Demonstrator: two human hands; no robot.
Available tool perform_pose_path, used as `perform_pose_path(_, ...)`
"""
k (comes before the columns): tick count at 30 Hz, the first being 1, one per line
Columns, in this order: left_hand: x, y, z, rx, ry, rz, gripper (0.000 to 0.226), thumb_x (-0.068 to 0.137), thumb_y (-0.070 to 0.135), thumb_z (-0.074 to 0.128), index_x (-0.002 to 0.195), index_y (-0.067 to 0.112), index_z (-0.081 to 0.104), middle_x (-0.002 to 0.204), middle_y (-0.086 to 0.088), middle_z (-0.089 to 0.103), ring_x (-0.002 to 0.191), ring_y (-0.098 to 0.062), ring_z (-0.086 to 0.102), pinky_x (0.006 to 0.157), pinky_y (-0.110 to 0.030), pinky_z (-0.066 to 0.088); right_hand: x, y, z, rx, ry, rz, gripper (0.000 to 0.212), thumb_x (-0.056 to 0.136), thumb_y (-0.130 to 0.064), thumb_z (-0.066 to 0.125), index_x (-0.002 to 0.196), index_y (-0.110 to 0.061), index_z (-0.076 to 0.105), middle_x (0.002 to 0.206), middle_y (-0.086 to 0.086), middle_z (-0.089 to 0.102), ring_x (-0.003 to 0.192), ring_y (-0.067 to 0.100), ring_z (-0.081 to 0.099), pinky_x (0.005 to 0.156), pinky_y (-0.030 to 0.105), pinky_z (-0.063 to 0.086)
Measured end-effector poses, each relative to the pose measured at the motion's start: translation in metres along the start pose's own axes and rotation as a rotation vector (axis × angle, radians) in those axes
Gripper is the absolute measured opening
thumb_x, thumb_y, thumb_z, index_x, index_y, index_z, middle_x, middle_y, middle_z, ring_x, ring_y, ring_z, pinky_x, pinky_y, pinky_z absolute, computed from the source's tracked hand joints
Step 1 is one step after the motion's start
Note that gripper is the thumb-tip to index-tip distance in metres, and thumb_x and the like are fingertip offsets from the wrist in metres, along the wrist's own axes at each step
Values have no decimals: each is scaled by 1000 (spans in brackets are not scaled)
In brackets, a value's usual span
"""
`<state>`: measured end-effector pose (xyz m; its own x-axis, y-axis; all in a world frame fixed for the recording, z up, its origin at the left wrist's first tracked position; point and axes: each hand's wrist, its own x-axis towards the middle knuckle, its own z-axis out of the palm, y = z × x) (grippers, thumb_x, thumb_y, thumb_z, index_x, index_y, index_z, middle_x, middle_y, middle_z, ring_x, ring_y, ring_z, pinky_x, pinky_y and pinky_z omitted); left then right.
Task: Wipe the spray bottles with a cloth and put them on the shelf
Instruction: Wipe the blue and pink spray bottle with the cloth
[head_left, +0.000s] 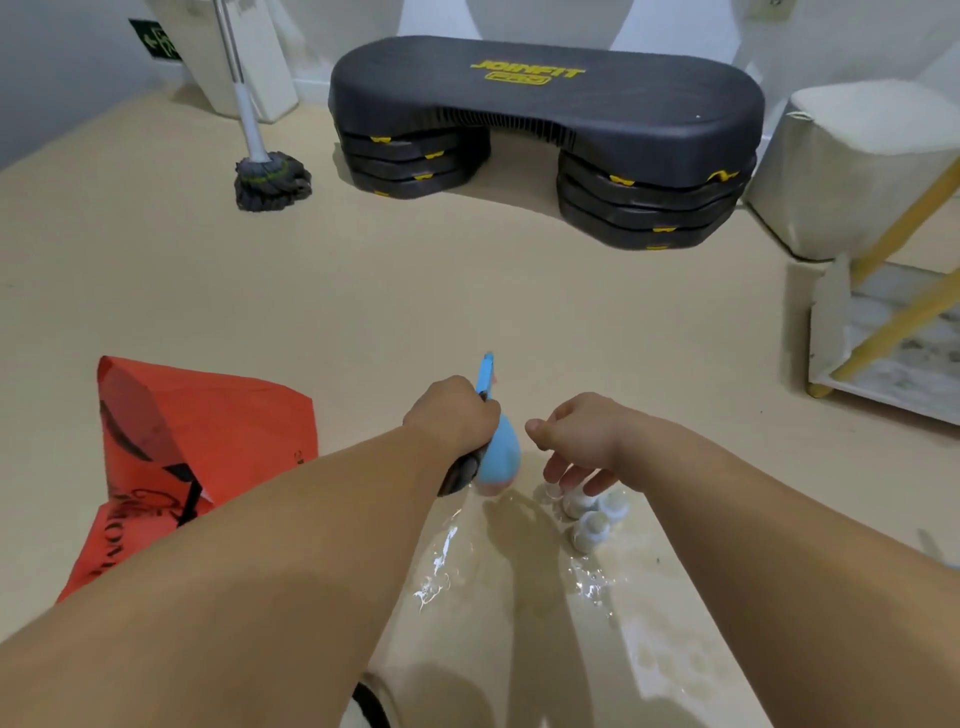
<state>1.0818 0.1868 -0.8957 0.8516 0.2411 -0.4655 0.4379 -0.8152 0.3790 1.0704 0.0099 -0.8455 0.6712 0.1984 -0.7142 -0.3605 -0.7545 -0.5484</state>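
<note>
The person's two arms are bare along all the length that is seen. The left forearm (260, 545) looks the broader one in the view, and the right forearm (753, 519) the narrower. The left grip (452, 415) and the right grip (576, 441) are bare too. Under the left wrist a dark rounded piece (460, 475) shows; if it is a band, I cannot tell. At the near edge, between the arms, is a white shape (349, 721) with a black curved strip, perhaps clothing.

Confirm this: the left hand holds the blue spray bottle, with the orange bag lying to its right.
Wrong side: in the head view the orange bag lies to the left of the left hand, which does hold the blue spray bottle.
</note>
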Motion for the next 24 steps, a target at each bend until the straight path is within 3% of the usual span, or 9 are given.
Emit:
perform_pose_path(4,-30,24,-32,78,40,96,28,92,44,55,91,17,62,86,-1,66,79,-22,65,68,-32,49,-21,0,-18,29,82,-51,28,103,-38,57,108,-12,65,99,11,77,77,23,69,72,34,56)
perform_pose_path(9,-96,61,-82,53,116,229,34,85,47,62,67,18,57,66,2,59,64,-22,58,63,-31,45,-62,-8,-37,104,199,-174,18,97,-29,68,106,-13,70,105,10,73,79,21,68,76,37,58)
perform_pose_path(13,-159,82,-100,-78,162,315,43,83,46,64,55,17,49,54,5,54,57,-21,54,58,-30,43,-107,-15,-45,89,336,-329,25,88,-27,78,105,-11,70,96,5,69,74,17,58,65,28,49)
perform_pose_path(16,-199,89,-102,-154,190,338,43,81,45,64,53,17,47,47,7,50,53,-20,51,56,-29,40,-145,-13,-52,50,417,-413,36,80,-24,83,114,-22,70,105,0,70,84,14,64,68,23,49)
perform_pose_path(18,-221,92,-101,-205,196,356,46,80,46,64,51,17,45,43,9,46,52,-20,48,55,-29,39,-168,-8,-55,24,425,-470,25,79,-16,80,104,-19,76,95,-5,73,81,5,66,68,22,54)
perform_pose_path(20,-241,97,-101,-256,199,381,48,80,45,66,49,16,44,40,10,44,51,-20,47,54,-29,38,-192,-2,-53,-26,443,-510,12,82,-12,75,93,-16,77,79,-8,71,69,-5,61,62,13,49)
perform_pose_path(21,-249,100,-101,-282,195,396,48,80,44,66,49,15,44,40,9,43,51,-20,46,54,-30,38,-203,1,-51,-55,467,-519,9,83,-13,74,91,-15,76,77,-6,70,68,-2,61,61,14,49)
perform_pose_path(24,-270,106,-100,-375,154,465,45,78,44,68,52,16,44,47,6,42,52,-20,43,56,-32,38,-234,11,-49,-96,556,-545,7,85,-15,70,90,-15,74,86,0,74,87,15,68,78,26,56)
